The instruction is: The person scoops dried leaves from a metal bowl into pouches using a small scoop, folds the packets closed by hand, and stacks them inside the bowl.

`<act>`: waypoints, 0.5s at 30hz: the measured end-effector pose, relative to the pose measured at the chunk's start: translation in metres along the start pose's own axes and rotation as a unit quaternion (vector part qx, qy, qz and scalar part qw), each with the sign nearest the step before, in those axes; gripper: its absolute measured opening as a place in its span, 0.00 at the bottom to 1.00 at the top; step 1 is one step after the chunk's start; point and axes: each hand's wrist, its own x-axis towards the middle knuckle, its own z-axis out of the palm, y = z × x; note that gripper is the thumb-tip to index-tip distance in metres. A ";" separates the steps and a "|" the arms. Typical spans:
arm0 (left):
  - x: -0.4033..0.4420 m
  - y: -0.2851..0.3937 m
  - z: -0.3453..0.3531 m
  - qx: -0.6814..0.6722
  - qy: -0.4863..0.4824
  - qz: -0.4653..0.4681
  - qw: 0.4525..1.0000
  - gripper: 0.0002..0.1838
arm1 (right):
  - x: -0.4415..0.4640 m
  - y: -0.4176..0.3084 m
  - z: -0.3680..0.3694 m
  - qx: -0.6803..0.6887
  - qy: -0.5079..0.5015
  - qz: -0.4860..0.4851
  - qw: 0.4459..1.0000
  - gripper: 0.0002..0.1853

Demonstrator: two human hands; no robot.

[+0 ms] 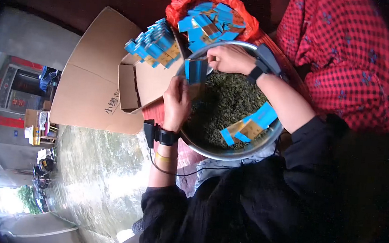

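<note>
My left hand [176, 102] is closed on the edge of a small blue-and-brown packet [196, 71], which stands above the left part of a metal basin [229, 157]. Dark green dried leaves [234, 95], resembling tea, fill the basin. Just above and right of the packet, my right hand [231, 59] has its fingers curled together. A small shiny bit shows below that hand, but what it grips is unclear. Several flat blue-and-gold packets [252, 124] lie on the leaves at the basin's lower right side.
A red plastic bag [179, 10] behind the basin holds many loose blue packets [212, 23]. Stacked blue-and-gold packets [155, 44] sit at an open cardboard box [128, 85] on the left, beside a large cardboard flap [87, 75]. Red checked cloth [343, 56] covers someone's body at right.
</note>
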 end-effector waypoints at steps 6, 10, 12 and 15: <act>-0.005 -0.036 0.003 -0.047 0.108 -0.053 0.992 0.09 | 0.000 0.012 -0.001 0.088 -0.069 -0.013 0.994 0.10; -0.005 -0.035 -0.001 -0.135 0.056 -0.142 0.979 0.10 | 0.005 0.007 0.001 0.196 -0.140 -0.020 0.970 0.10; -0.004 -0.042 0.002 -0.096 0.052 -0.100 0.989 0.09 | 0.006 0.001 0.000 0.258 -0.143 -0.036 0.955 0.10; -0.003 -0.042 0.001 -0.123 0.052 -0.095 0.986 0.09 | 0.004 -0.004 -0.003 0.292 -0.110 0.046 0.949 0.10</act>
